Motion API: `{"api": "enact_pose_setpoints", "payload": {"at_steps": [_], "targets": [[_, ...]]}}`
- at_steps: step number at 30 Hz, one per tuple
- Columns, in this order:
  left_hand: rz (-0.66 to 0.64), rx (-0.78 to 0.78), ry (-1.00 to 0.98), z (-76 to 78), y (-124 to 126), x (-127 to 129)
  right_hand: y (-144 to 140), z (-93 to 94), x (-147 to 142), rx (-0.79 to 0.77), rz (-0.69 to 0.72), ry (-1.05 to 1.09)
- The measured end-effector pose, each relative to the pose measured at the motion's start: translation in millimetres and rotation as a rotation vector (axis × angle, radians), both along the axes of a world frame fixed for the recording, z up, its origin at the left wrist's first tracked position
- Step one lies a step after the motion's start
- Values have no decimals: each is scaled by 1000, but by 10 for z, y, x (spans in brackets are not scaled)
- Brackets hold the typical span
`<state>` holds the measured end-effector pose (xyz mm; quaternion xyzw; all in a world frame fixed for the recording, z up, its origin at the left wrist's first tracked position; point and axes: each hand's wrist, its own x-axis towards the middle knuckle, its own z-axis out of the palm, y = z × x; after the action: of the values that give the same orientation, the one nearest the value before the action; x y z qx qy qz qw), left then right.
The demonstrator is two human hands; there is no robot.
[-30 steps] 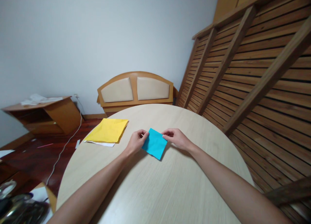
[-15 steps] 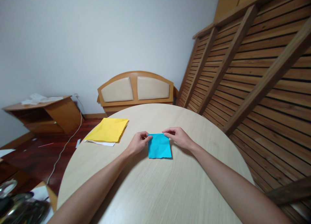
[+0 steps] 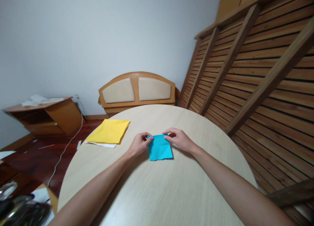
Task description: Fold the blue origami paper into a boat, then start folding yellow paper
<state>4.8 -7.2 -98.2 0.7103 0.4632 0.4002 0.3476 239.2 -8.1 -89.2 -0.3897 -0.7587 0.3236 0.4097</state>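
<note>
- While both forearms stretch forward over the round table [image 3: 157,193], the two hands meet at a small blue paper [image 3: 160,149] lying near the middle of the tabletop.
- Left hand [image 3: 139,143] pinches the paper's far left corner, thumb and fingertips closed together on it.
- Right hand [image 3: 179,139] pinches the far right corner the same way, fingers curled and clamped on the edge.
- Between the hands the far edge of the blue paper is lifted a little and slightly buckled, while its near edge rests flat on the wood and looks a bit ragged.
- To the left of the hands, well apart from them, a yellow sheet [image 3: 108,131] lies at the table's edge, with a white sheet [image 3: 103,144] peeking out from under it.
- Beyond the table stands a wooden headboard [image 3: 136,90] with two pale padded panels, against a plain wall.
- On the right a slatted wooden frame [image 3: 250,66] leans upward.
- At the far left sits a low wooden shelf [image 3: 41,116] with papers on top.
</note>
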Motion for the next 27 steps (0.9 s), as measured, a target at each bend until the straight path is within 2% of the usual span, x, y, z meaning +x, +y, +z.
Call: {"api": "enact_pose_setpoints", "payload": {"at_steps": [6,16,22,24,27], "targets": [[56,-1,-5,-46,39,-5,-10,19,-4,37,35,2],[52,5,-39,-45,56,-1,31,-63,-16,-83,-16,65],[-29,-41,-75,-67,39,1,50,-62,-3,52,-86,9],[-32,9,-19,-73,19,-1,59,-59,8,100,-127,-11],[-27,166,74,-62,-9,-4,73,-48,20,149,-167,-16]]}}
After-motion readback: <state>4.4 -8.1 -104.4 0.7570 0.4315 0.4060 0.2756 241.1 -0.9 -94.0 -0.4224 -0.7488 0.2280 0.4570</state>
